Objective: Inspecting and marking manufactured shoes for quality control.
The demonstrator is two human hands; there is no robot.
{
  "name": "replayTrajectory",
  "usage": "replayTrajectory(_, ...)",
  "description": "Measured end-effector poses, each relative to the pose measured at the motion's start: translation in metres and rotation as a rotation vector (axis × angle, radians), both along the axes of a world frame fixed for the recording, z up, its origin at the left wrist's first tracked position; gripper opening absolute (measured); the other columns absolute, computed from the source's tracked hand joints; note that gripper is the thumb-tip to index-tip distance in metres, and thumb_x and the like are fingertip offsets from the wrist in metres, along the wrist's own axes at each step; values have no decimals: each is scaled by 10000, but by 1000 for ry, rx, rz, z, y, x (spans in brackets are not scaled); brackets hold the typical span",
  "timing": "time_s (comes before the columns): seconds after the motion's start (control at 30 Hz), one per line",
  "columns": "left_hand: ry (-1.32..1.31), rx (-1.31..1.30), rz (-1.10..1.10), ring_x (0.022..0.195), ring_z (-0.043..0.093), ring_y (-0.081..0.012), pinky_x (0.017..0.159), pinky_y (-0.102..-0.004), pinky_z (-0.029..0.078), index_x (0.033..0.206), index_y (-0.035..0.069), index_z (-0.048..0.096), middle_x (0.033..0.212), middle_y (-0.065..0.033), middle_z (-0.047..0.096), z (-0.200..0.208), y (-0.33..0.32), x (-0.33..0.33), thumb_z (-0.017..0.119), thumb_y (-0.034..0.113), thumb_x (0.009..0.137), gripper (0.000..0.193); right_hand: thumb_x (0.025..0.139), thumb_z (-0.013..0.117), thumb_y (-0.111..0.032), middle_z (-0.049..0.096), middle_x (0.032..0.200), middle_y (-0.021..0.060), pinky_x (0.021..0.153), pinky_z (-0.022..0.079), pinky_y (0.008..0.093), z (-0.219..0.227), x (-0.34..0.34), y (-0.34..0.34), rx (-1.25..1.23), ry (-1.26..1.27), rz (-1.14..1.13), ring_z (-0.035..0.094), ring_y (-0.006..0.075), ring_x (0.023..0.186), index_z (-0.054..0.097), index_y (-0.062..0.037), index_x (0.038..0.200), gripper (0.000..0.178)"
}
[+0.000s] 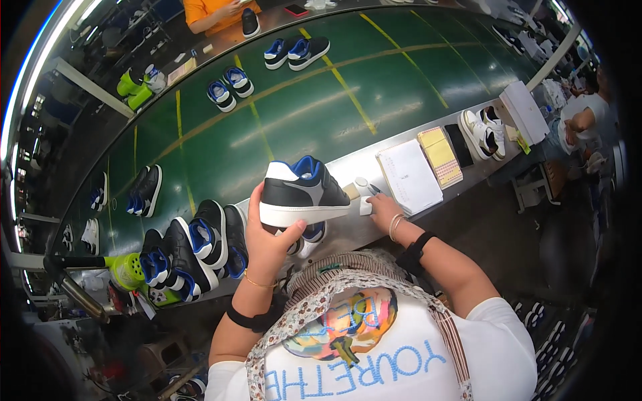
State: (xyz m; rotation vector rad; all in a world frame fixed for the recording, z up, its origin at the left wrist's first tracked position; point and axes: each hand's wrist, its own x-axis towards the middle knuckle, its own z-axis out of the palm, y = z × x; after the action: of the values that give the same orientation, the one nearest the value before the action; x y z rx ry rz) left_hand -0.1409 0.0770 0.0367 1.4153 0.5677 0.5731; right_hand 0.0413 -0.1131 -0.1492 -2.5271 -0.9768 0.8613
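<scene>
Over the ledge (pixel 361 232), 1 black shoe (pixel 294 192) gripped in curled left fingers (pixel 255 202); right fingers (pixel 376 201) bent at 1 white block (pixel 365 206), grip unclear

Shoe factory line: green conveyor (pixel 307 127) bearing sneakers (pixel 311 53), worker (pixel 215 15) across; dim lower right, seemingly shoe racks (pixel 550 339).

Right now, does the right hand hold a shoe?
No, the left hand holds a black shoe; the right hand is at a small white thing.
</scene>
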Motion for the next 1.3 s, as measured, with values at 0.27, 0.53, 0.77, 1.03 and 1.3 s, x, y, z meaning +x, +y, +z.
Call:
replayTrajectory(0.27,8,-25,-85,1078,498,-218,914,-313,405,1326,-6,250,1197,-156,450,13,-4,-13,759,117,622,877,679,717,-199,449,1038,120,804,466,379,-7,-4,11,-53,-179,59,519,306,987,531,-172,1092,453)
replayTrajectory(0.53,-19,12,-165,1093,481,-199,918,-307,398,1331,5,250,1224,-142,444,18,-5,-22,765,130,616,889,806,602,-204,575,877,160,711,457,366,-3,20,-11,438,-256,-280,576,267,813,537,-11,953,251)
replayTrajectory(0.77,219,342,-302,1047,548,-281,884,-320,419,1291,4,304,1126,-209,532,24,-14,-30,765,228,583,875,788,622,-59,552,770,62,575,412,234,222,-60,29,1110,207,-74,513,132,656,566,7,876,123)
replayTrajectory(1.03,257,390,-316,994,570,-303,833,-337,450,1280,-4,313,1095,-210,536,23,-28,-43,763,263,570,882,764,639,-111,509,791,98,631,399,291,211,-92,22,911,-159,247,488,223,707,549,-18,758,130)
replayTrajectory(1.3,227,514,-333,962,565,-338,797,-366,468,1277,-2,325,1074,-215,533,20,-39,-48,747,252,582,852,652,677,-109,501,985,88,835,354,426,241,-107,54,873,-398,348,465,272,937,532,-45,740,181)
